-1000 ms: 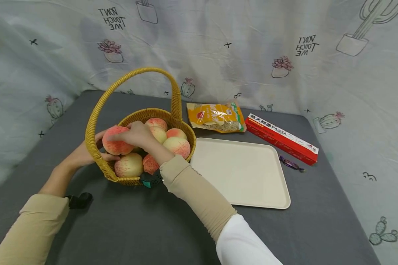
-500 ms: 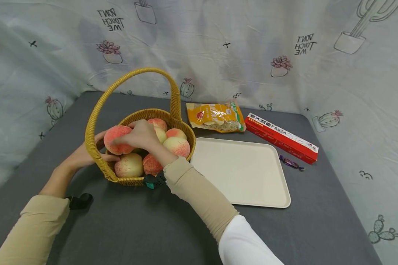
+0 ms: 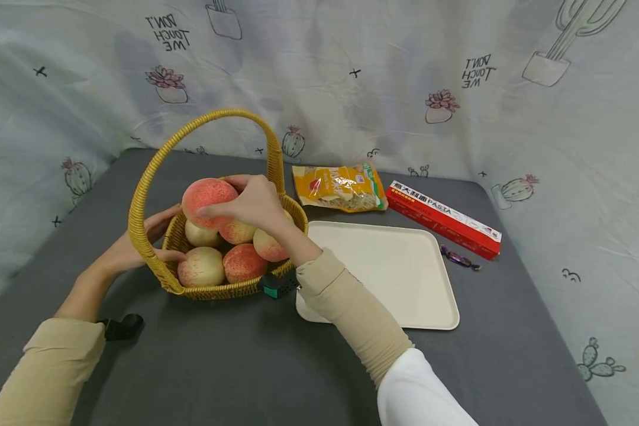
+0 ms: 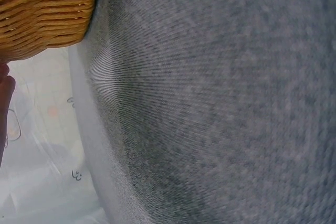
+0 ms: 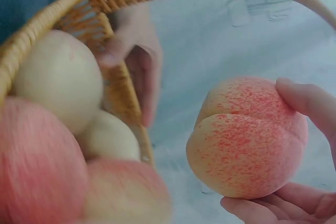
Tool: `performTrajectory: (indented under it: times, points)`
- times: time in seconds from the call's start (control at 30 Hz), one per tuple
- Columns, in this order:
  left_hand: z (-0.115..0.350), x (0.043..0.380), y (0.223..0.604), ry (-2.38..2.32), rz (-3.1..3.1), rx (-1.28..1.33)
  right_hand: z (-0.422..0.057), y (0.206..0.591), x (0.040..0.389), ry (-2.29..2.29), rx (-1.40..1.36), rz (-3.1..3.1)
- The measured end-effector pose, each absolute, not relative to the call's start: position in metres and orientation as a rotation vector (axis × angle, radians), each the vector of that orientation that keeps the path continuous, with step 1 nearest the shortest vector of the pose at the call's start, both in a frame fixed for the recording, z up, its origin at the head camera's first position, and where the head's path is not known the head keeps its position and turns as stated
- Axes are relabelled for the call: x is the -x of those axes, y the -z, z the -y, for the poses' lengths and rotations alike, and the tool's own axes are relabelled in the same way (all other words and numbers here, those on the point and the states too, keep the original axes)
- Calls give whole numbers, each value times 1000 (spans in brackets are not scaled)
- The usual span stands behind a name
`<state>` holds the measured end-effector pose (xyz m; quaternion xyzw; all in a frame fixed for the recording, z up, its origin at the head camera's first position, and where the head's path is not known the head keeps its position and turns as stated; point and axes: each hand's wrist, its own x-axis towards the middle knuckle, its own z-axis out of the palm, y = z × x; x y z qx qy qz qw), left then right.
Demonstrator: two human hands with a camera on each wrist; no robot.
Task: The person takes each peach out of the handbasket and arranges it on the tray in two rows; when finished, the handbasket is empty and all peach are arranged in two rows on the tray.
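While beige sleeves (image 3: 351, 302) stretch in from the bottom of the frame over the grey worktop (image 3: 218, 367), a cream tray (image 3: 394, 278) lies right of centre. Beside it, left of centre, stands a yellow wicker basket (image 3: 223, 291), its tall handle (image 3: 229, 113) arching up. The left hand (image 3: 121, 251) grips the basket's left side, thumb over the edge. The right hand (image 3: 255, 204) holds a rosy peach (image 3: 207, 198) between thumb and fingers, up above the other peaches (image 3: 201, 267) lying in the basket. Towards the right I see a purple-wrapped candy (image 3: 460, 257), then a red pasta box (image 3: 442, 219) set aslant, and a yellow food bag (image 3: 341, 188) in the upper middle. Cactus-printed cloth (image 3: 319, 77) hangs behind.
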<state>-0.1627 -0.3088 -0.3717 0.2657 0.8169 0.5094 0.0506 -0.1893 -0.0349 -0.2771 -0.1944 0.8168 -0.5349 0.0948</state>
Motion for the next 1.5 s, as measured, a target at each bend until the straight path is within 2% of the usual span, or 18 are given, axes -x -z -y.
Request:
performTrajectory:
  times: [0.3, 0.6, 0.93, 1.5]
  points:
    - [314, 157, 377, -1538, -2504, -757, -13, 272, 189, 1719, 582, -2373]
    - [319, 156, 375, -1498, -2561, -664, -61, 277, 185, 1849, 418, -2350]
    - [317, 149, 383, -1577, -2551, -767, -103, 304, 185, 1831, 241, -2409]
    - [310, 166, 381, -1571, -2526, -740, -148, 343, 195, 1611, 16, -2634]
